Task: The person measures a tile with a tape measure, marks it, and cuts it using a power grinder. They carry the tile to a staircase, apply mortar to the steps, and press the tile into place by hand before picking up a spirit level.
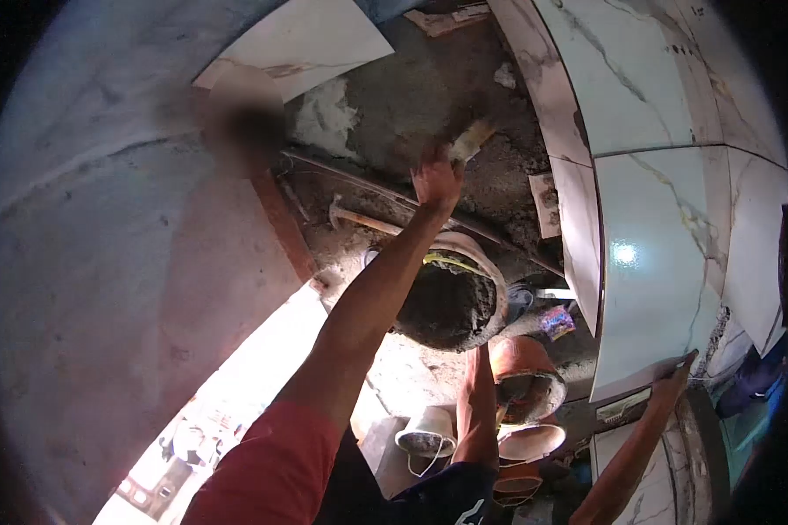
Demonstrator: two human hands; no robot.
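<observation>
Left: bare grey wall [79,262] is filling the side, a broad shadow [206,271] darkening part of it. Reddish-brown strip [284,227] is edging it, ending near a glaring opening [249,372] that is letting in white light. Rough grey floor [411,83] is lying dimmer. Right: glossy veined tiles [661,206] are meeting at dark joints, one throwing back a bright spot [624,254].

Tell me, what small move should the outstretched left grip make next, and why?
Probably lower the pale object onto the rough ground. The left grip holds it out over that stretch, past the hammer and the long bar, which lie nearer the body. That's only my judgement: the object is blurred, so I can't tell what it is.
</observation>
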